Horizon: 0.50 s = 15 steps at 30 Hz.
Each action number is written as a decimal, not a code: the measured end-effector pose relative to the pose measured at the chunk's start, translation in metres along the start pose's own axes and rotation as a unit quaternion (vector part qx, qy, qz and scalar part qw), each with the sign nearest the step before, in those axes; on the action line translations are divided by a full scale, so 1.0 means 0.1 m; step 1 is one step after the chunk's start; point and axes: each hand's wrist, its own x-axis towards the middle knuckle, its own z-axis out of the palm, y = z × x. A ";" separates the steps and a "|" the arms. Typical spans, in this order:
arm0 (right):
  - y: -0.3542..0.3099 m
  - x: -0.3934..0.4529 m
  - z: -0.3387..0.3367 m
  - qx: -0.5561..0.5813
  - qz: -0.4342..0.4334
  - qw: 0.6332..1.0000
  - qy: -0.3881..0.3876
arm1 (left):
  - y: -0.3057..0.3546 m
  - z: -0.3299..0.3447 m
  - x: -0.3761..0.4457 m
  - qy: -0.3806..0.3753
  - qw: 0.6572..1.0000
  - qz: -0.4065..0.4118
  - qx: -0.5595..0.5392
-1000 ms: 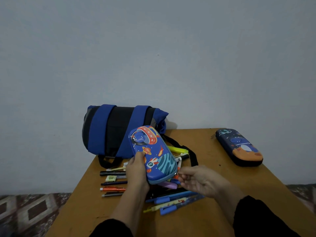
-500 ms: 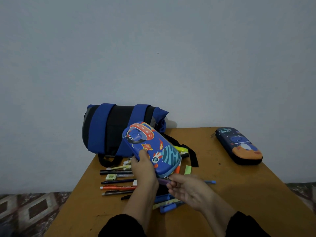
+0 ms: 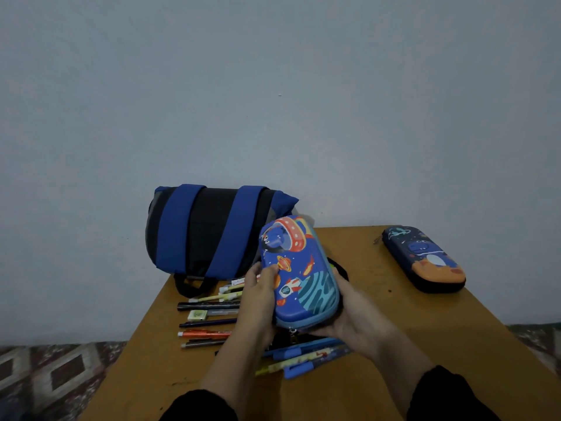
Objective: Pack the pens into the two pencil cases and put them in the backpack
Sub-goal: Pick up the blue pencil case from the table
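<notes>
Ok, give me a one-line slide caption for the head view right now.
Both hands, left hand and right hand, hold the closed space-print pencil case above loose pens; backpack behind.

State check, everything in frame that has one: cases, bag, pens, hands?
Space pencil case: lifted off the table, zipped shut.
Dark pencil case: lying on the table, shut, untouched.
Backpack: on its side, looks shut.
Pens: loose on the table, unpacked.
Left hand: grips the space case.
Right hand: cradles its right edge.
</notes>
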 end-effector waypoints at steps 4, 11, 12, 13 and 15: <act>0.03 -0.02 0.01 0.069 -0.008 0.997 -0.039 | 0.02 0.05 -0.03 0.003 0.995 0.035 0.088; 0.06 0.00 0.03 0.104 -0.062 0.992 -0.031 | -0.01 0.13 -0.15 -0.127 0.888 0.157 0.414; 0.06 0.01 0.03 0.102 -0.070 0.992 -0.024 | -0.01 0.14 -0.18 -0.125 0.866 0.142 0.462; 0.07 0.01 0.02 0.096 -0.079 0.992 -0.017 | -0.02 0.15 -0.19 -0.121 0.848 0.139 0.496; 0.07 0.02 0.01 0.085 -0.094 0.992 -0.008 | -0.05 0.14 -0.19 -0.111 0.824 0.156 0.534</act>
